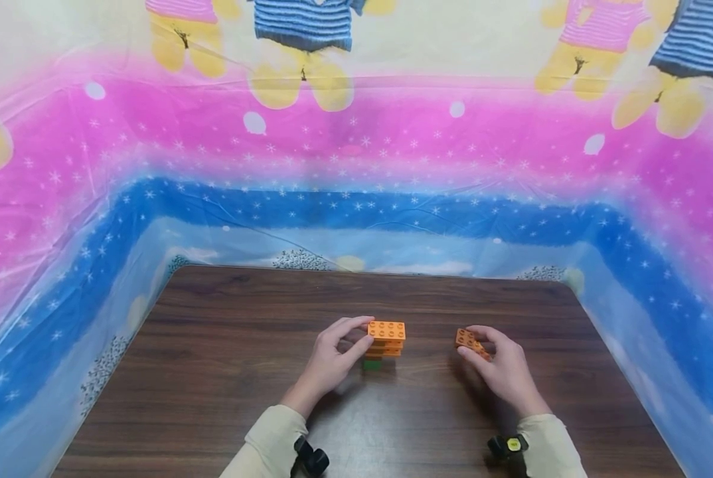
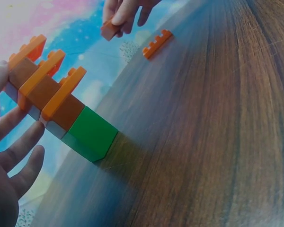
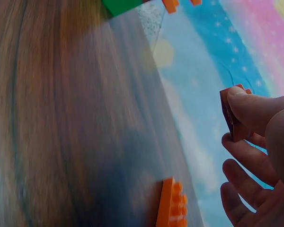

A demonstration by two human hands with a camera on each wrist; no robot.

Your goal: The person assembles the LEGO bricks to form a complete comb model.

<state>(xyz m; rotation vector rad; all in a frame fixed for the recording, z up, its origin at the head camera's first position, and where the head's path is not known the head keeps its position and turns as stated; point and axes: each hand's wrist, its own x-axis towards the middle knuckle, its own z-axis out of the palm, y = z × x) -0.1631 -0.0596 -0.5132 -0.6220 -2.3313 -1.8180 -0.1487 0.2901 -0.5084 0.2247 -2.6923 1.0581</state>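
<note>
A tower of toy building bricks (image 1: 386, 330) stands upright on the table, with orange bricks (image 2: 61, 94) and brown bricks (image 2: 43, 94) alternating above a green block (image 2: 91, 135). At its upper left my left hand (image 1: 331, 355) grips the tower near the top between thumb and index finger, the other fingers spread. To the right, my right hand (image 1: 506, 372) pinches a small brown brick (image 1: 465, 338), held above the table. Below that hand, a loose orange brick (image 3: 172, 203) lies on the table, studs showing; in the head view the fingers partly cover it.
The dark wood-grain table (image 1: 261, 299) has its far edge behind the tower. A patterned cloth (image 1: 356, 146) in pink, blue and cream hangs around the back and sides. Each wrist wears a small black device, one on the left (image 1: 311, 458) and one on the right (image 1: 506, 445).
</note>
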